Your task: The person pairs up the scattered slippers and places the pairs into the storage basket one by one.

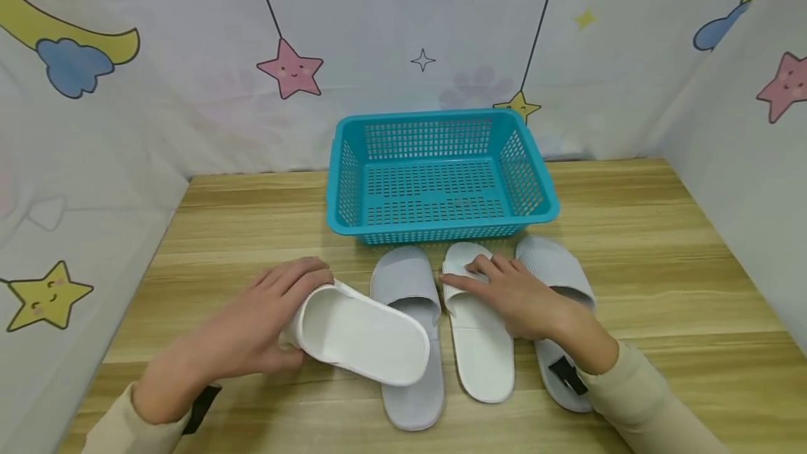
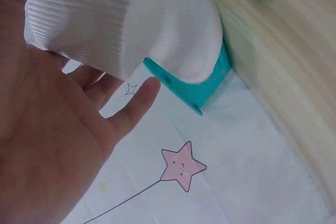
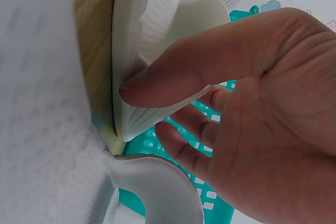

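A white slipper (image 1: 372, 335) is held tilted by my left hand (image 1: 265, 314), which grips it round the ribbed strap; its sole end overlaps a grey slipper (image 1: 412, 401) in the head view. In the left wrist view, the ribbed strap (image 2: 79, 17) lies against the fingers. My right hand (image 1: 520, 300) grips the strap of the other white slipper (image 1: 484, 363), which lies flat on the table; the right wrist view shows the thumb (image 3: 163, 77) against this strap. Beyond that hand lies a second grey slipper (image 1: 548, 261), partly hidden by the forearm.
A teal plastic basket (image 1: 441, 228) with mesh walls stands behind the slippers, near the back edge of the wooden table (image 1: 656, 251). A white cloth (image 1: 378, 40) printed with stars hangs at the back and along both sides.
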Demonstrator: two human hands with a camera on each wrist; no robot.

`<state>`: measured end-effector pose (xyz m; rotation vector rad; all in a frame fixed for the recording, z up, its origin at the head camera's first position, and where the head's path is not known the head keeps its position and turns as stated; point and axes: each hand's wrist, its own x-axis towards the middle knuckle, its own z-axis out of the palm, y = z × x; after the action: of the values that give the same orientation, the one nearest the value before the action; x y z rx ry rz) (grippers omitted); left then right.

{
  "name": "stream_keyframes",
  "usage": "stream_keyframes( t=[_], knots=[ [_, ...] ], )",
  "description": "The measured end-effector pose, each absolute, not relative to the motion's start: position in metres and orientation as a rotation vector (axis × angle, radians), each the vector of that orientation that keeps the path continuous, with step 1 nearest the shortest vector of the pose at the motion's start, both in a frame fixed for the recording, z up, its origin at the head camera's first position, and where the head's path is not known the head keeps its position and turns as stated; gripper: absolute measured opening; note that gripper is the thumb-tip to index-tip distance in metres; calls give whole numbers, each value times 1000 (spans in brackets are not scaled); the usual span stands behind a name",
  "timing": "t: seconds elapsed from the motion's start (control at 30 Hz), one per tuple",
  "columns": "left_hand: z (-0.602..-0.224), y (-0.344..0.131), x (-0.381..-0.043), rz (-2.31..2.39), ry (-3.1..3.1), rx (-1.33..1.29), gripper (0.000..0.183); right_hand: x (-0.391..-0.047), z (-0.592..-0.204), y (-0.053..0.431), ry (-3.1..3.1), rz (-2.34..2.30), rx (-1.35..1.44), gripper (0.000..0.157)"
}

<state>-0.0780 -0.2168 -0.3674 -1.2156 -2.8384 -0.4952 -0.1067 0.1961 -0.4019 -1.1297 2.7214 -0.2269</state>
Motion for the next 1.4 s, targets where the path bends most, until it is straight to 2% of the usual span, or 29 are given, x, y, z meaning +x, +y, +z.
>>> stream_keyframes(
  t=[0.3,0.6,1.4],
  knots=[
    [-358,-208,-83,-458,-2775,-1166,98,-108,-402,195,2721,-210,-1144,114],
    [-353,-200,-90,-474,-2715,-1172,99,-110,-404,195,2724,-152,-1177,95],
    [-352,-189,-94,-472,-2737,-1186,100,-113,-402,200,2667,-220,-1157,94]
  ],
)
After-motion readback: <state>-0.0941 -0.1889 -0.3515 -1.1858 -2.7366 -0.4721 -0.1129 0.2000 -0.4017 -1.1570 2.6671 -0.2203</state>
